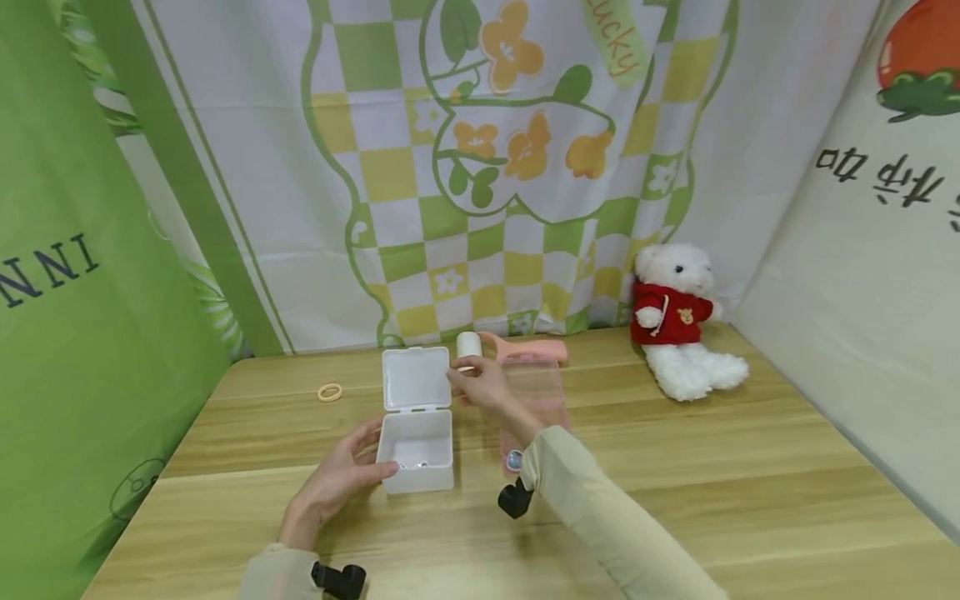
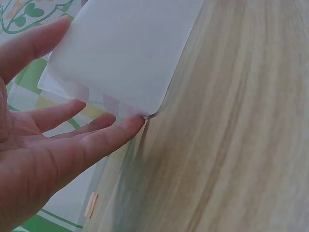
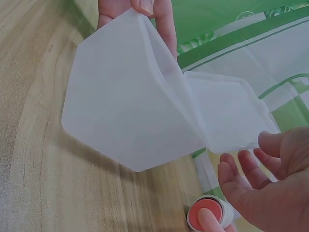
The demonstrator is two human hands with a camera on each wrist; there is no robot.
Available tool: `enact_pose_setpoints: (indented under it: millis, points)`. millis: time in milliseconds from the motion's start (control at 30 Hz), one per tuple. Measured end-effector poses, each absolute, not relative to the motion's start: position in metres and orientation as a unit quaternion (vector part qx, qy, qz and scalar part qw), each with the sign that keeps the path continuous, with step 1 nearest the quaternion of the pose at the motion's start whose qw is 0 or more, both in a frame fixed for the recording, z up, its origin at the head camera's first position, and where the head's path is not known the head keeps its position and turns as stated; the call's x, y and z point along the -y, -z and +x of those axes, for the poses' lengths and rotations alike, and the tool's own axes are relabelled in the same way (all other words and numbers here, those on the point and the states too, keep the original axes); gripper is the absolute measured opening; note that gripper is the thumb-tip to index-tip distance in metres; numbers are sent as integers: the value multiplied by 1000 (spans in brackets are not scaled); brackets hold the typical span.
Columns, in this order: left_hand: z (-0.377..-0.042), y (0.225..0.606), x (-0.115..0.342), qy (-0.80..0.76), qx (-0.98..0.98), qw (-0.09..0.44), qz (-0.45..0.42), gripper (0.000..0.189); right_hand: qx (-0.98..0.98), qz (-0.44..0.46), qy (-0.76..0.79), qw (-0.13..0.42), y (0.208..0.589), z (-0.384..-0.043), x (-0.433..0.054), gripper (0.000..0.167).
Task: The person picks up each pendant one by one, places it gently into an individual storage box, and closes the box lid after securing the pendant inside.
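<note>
A white plastic box (image 1: 416, 481) stands on the table with its hinged lid (image 1: 416, 379) raised. A few small shiny pieces (image 1: 420, 464) lie in the box; their kind is too small to tell. My left hand (image 1: 341, 471) grips the box at its left side, thumb over the front rim and fingers (image 2: 130, 126) against the outer wall. At the lid's right edge is my right hand (image 1: 483, 385), whose thumb (image 3: 270, 144) and fingertips pinch that edge. The left hand also shows at the box rim in the right wrist view.
Behind the right hand lies a lint roller with a white roll (image 1: 468, 343) and pink handle (image 1: 536, 348). A pink translucent case (image 1: 551, 408) with a round clear piece (image 1: 513, 460) is beside the right forearm. An orange ring (image 1: 330, 392) lies left; a teddy bear (image 1: 675, 317) sits right.
</note>
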State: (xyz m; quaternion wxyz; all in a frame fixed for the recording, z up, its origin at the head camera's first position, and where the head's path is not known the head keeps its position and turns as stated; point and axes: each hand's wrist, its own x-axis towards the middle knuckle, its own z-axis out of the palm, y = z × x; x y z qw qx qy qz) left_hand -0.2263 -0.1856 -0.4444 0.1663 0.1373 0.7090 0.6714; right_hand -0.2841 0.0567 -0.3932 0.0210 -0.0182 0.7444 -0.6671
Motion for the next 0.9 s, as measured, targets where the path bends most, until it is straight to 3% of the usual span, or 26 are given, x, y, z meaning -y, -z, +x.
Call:
enact_pose_setpoints:
  millis: [533,900]
  points:
    - [-224,443,183,-661,-725,148,128,84,-749,-39,661,-10,391,-284,-51,21]
    - [-222,440,184,-660,-734,125,101,85,-793,-155,588,-22,396,-249,-63,25]
